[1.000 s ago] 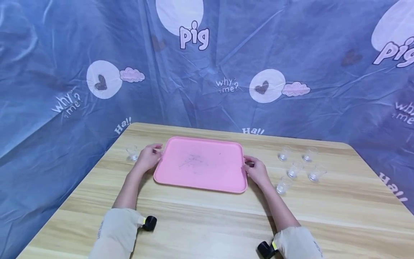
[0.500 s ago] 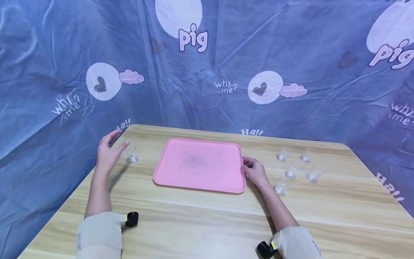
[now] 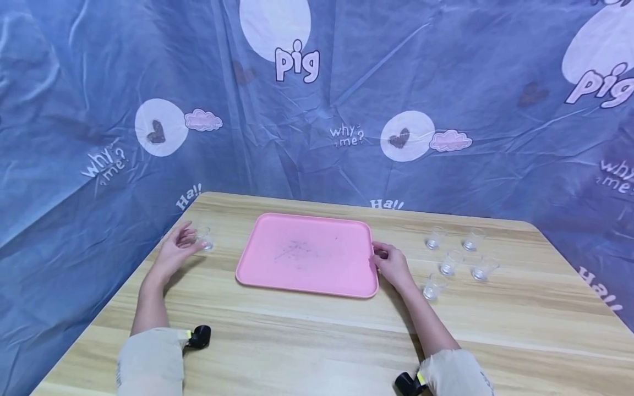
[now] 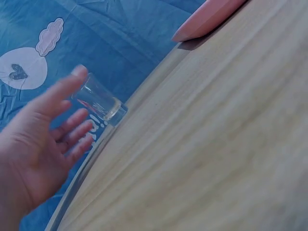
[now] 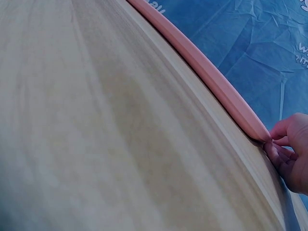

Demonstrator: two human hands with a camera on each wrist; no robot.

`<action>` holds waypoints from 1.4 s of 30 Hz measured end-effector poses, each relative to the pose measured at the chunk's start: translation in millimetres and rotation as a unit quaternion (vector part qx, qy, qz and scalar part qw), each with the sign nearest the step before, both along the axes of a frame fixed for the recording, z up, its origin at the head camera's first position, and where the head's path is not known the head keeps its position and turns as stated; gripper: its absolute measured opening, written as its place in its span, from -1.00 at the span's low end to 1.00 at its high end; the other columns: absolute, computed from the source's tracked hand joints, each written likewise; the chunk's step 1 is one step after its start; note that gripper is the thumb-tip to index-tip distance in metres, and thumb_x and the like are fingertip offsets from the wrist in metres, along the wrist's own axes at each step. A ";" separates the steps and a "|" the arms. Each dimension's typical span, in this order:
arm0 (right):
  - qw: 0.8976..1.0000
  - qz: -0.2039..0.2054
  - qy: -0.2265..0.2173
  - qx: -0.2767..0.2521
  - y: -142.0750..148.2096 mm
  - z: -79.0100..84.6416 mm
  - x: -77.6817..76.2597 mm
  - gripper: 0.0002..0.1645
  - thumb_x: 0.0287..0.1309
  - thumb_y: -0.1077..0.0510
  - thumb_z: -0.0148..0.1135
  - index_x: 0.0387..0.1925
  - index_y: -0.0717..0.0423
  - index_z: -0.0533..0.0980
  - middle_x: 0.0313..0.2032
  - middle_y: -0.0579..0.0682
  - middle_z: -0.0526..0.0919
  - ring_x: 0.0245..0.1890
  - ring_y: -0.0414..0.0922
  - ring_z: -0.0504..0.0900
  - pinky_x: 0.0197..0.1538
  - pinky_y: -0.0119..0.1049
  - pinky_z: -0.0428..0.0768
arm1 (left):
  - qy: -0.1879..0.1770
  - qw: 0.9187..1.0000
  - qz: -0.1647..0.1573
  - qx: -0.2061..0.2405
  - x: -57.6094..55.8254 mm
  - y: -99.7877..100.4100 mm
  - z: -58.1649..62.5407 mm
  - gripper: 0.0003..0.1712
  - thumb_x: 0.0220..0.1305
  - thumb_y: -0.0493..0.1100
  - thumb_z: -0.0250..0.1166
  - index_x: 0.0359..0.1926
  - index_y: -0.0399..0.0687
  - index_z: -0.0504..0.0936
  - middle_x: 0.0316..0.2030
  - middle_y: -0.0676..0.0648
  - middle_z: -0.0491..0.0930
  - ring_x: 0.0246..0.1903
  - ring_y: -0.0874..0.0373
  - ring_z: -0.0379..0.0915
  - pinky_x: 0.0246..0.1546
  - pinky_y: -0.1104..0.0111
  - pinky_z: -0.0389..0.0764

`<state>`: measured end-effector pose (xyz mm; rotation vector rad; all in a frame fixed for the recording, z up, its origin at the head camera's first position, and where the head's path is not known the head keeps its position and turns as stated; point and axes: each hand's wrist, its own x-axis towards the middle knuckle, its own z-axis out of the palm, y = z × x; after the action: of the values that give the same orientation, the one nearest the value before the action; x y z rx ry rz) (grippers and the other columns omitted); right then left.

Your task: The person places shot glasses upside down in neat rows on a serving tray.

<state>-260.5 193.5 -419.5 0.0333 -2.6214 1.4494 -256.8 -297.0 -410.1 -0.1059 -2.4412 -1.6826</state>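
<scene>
Judge step in hand as taking up the lone clear glass (image 3: 206,238), upright at the left of the head view, with left hand (image 3: 173,251) loosely parted just beside it, contact uncertain, no hold seen, and right hand (image 3: 394,265) pinching the right rim of the pink tray (image 3: 307,264), flat near centre frame. For next move, probably need to curl left thumb and fingers round the glass without tipping it. Note left edge of table (image 3: 297,335) near that hand, bare wood between glass and tray, five other glasses (image 3: 449,264) limiting room at right.
</scene>
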 end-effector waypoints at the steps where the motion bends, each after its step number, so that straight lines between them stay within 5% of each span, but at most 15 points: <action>1: 1.000 0.000 0.000 -0.001 0.0 0.1 0.1 -0.50 0.03 0.38 0.09 0.08 0.40 0.41 -0.12 0.31 0.53 -0.17 0.06 0.51 -0.28 -0.38 0.52 | -0.007 1.000 -0.006 -0.013 0.0 -0.1 -0.7 -0.08 0.19 -0.19 0.25 0.37 -0.34 -0.12 0.18 -0.42 0.15 0.14 -0.22 0.12 0.17 0.14 0.21; 5: 1.000 0.001 -0.002 -0.006 -0.2 0.1 0.8 -0.51 0.04 0.37 0.10 0.08 0.40 0.40 -0.10 0.32 0.52 -0.16 0.06 0.51 -0.26 -0.36 0.53 | -0.020 0.998 -0.017 -0.049 -1.0 -0.9 -3.7 -0.09 0.16 -0.24 0.26 0.34 -0.43 -0.11 0.13 -0.46 0.20 0.09 -0.23 0.16 0.12 0.06 0.22; 15: 1.000 -0.001 0.004 -0.005 1.2 -0.2 3.7 -0.51 0.03 0.38 0.11 0.08 0.41 0.40 -0.11 0.32 0.53 -0.17 0.07 0.51 -0.28 -0.38 0.52 | -0.021 0.991 -0.006 -0.132 -0.5 -0.3 -7.8 -0.34 0.17 -0.15 0.28 0.14 -0.51 0.29 0.05 -0.46 0.35 0.03 -0.26 0.27 0.06 0.04 0.28; 25: 1.000 0.001 0.012 -0.002 0.8 -2.4 3.5 -0.51 0.02 0.39 0.12 0.06 0.42 0.41 -0.12 0.32 0.52 -0.17 0.09 0.51 -0.24 -0.32 0.53 | -0.023 0.988 0.011 -0.153 -1.8 2.6 -8.6 -0.35 0.17 -0.14 0.27 0.14 -0.51 0.29 0.04 -0.47 0.35 0.05 -0.29 0.25 0.08 -0.01 0.25; 42: 1.000 -0.003 0.014 0.010 -0.3 -1.6 5.3 -0.54 0.05 0.39 0.13 0.05 0.42 0.42 -0.13 0.30 0.52 -0.18 0.07 0.50 -0.19 -0.26 0.51 | 0.041 0.981 0.027 -0.188 -2.8 7.2 -13.2 -0.56 0.13 -0.28 0.27 -0.05 -0.54 0.43 -0.13 -0.48 0.46 -0.06 -0.32 0.35 0.01 -0.03 0.32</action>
<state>-255.2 193.2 -421.1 0.0487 -2.6103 1.4113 -259.6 -289.8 -423.3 -0.1532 -2.6408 -1.1525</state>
